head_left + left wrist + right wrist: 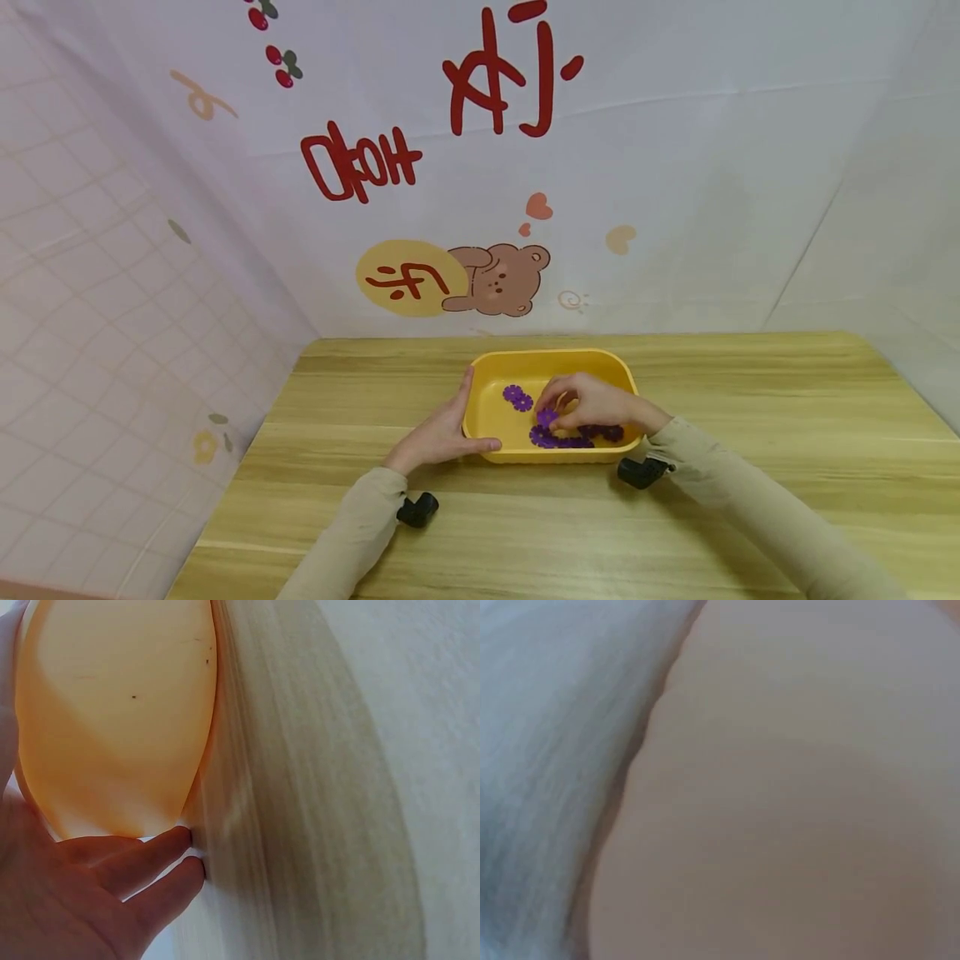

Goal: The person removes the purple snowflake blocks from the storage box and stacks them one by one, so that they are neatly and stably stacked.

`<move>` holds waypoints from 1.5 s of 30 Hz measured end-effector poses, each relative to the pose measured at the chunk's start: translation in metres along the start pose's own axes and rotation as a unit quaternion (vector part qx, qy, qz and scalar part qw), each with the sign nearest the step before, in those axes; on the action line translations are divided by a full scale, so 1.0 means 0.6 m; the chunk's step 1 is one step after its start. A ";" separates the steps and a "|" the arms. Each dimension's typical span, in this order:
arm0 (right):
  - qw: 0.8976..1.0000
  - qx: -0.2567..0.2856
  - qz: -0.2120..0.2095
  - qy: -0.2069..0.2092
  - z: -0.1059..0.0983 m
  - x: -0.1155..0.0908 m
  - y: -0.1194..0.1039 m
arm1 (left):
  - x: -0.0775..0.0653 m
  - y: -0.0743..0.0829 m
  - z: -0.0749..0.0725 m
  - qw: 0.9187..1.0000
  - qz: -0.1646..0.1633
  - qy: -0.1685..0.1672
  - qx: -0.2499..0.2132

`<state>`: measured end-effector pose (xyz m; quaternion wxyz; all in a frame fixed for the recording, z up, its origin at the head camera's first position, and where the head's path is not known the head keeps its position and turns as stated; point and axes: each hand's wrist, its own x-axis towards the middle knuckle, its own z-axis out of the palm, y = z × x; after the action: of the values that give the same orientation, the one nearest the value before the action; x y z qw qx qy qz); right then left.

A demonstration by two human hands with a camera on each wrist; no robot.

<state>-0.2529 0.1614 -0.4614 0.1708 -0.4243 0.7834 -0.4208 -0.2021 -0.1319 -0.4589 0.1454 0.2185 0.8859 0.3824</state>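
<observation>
- The purple disc (547, 418), notched round its edge, is inside the tray, between the right hand's thumb and fingers, just over the pile.
- The right hand (590, 402) reaches over the tray's right end, fingertips pinching that disc.
- The pile (576, 442) of like discs lies along the near wall, partly under the hand; a pair (517, 397) lies farther left on the floor.
- The step in hand seems to be picking out a disc; the next move would call for a firm pinch and a lift clear of the pile.
- The yellow tray (551, 456) stands on the wooden table (555, 533).
- The left hand (442, 429) rests at the tray's left end, thumb and fingers spread apart round the near corner, probably steadying it.
- Behind, a pale sheet (712, 208) bears a printed bear (502, 282).
</observation>
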 end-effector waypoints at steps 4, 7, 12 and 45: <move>1.000 0.018 -0.015 0.006 -0.006 -0.003 -0.009 | -0.001 -0.001 0.001 1.000 -0.001 -0.001 -0.003; 0.999 0.026 -0.023 0.015 -0.012 -0.007 -0.014 | -0.001 -0.001 0.001 1.000 -0.002 0.000 -0.003; 0.999 0.024 -0.022 0.025 -0.024 -0.016 -0.025 | 0.000 -0.001 0.001 1.000 -0.001 0.000 -0.002; 0.992 -0.005 0.007 0.123 -0.129 -0.128 -0.008 | 0.001 0.001 -0.001 1.000 0.012 0.000 -0.003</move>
<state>-0.2538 0.2620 -0.4188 0.0742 -0.3643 0.8037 -0.4645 -0.2026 -0.1315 -0.4583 0.1414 0.2286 0.8821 0.3870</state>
